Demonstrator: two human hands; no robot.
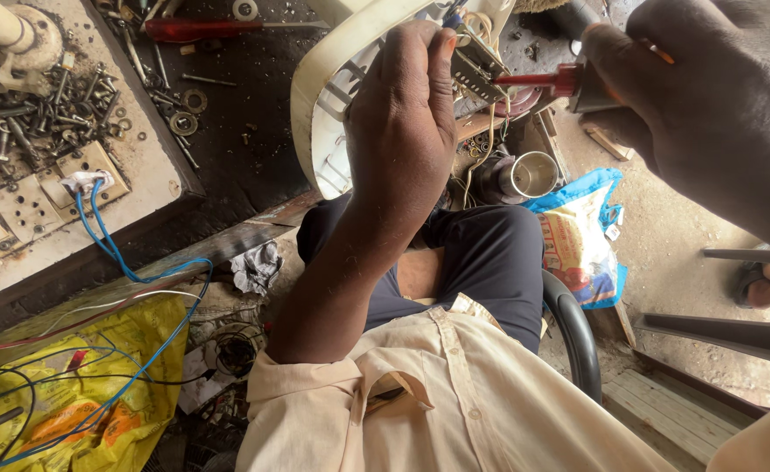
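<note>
Left hand [402, 114] raised, fingers pinched on the switch block [477, 70] against the cream housing [328, 96]. Right hand [708, 105] fisted around the red screwdriver [538, 80], tip touching the block.

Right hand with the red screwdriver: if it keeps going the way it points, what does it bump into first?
Probably the small switch part held by the left hand. The right hand aims the screwdriver leftward; its tip seems already at that part, though depth is unclear.
</note>
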